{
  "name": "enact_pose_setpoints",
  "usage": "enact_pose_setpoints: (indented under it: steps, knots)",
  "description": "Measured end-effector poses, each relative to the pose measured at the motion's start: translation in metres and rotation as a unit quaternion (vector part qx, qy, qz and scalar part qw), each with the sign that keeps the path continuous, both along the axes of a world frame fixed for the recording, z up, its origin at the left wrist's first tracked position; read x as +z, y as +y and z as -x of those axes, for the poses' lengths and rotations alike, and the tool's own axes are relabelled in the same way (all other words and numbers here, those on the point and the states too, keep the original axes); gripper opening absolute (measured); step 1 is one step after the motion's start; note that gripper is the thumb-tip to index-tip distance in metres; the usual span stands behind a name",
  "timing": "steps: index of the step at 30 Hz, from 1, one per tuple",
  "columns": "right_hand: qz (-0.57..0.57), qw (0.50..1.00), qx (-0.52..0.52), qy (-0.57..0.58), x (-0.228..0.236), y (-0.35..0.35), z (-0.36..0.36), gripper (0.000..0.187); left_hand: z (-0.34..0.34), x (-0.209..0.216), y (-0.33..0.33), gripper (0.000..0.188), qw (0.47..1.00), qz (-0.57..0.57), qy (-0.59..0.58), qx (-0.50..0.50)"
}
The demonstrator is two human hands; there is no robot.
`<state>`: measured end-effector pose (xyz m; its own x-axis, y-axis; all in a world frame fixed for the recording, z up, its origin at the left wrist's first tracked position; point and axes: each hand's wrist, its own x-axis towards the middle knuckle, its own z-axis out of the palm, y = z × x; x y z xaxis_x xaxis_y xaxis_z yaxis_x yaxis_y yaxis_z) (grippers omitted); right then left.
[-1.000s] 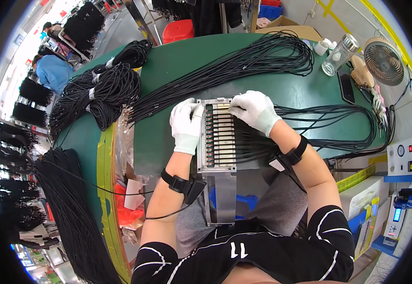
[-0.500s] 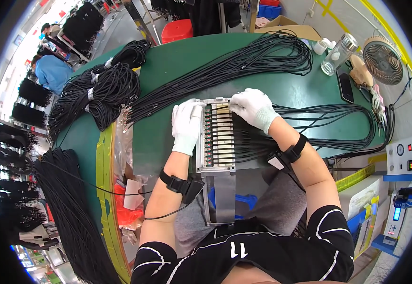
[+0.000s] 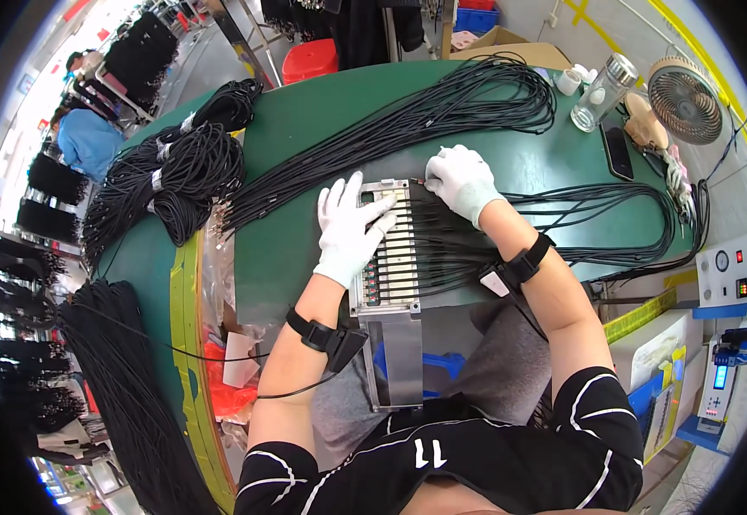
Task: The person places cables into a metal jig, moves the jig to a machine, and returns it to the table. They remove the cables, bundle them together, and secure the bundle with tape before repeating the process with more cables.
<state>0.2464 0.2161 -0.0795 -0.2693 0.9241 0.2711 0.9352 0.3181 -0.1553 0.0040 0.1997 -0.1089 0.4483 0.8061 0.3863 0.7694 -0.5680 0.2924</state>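
A metal fixture (image 3: pixel 388 302) with a row of slots stands at the table's front edge, and black cables (image 3: pixel 450 249) run from its slots to the right. My left hand (image 3: pixel 349 230), in a white glove, lies across the fixture's upper left part with its fingers spread. It hides several slots. Just off the fixture's upper right corner, my gloved right hand (image 3: pixel 462 182) is closed in a pinch on a black cable, whose small end pokes out toward the fixture. Most of that cable is hidden behind the hand.
A long bundle of black cables (image 3: pixel 442 112) crosses the green table (image 3: pixel 305 112). Coiled cables (image 3: pixel 193 167) lie at the left, with another hank (image 3: pixel 124 360) nearer. A glass bottle (image 3: pixel 603 93), a phone (image 3: pixel 617 153) and a fan (image 3: pixel 685 100) stand at the far right. Instrument boxes (image 3: pixel 728 279) are right.
My right hand has moved off the fixture's top, a little to the right, with a cable end now showing at its fingers. My left hand has spread its fingers over the slots.
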Motion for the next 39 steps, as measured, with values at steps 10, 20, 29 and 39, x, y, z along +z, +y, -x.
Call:
enact_pose_setpoints:
  steps: [10, 20, 29, 39]
  knots:
    - [0.033, 0.972, 0.116, 0.202, 0.017, -0.025, 0.042, 0.011, 0.010, 0.011, 0.002, 0.017, 0.973, -0.057, -0.219, -0.047]
    - [-0.049, 0.982, 0.113, 0.142, 0.004, -0.013, 0.014, 0.008, 0.012, -0.004, 0.010, 0.018, 0.954, 0.048, -0.280, 0.098]
    - [-0.053, 0.991, 0.083, 0.091, -0.003, -0.010, 0.017, 0.008, 0.018, -0.009, 0.014, 0.024, 0.962, 0.080, -0.242, 0.100]
    - [-0.044, 0.993, 0.106, 0.010, 0.000, -0.016, 0.032, 0.014, 0.018, -0.012, 0.014, 0.024, 0.960, 0.076, -0.252, 0.096]
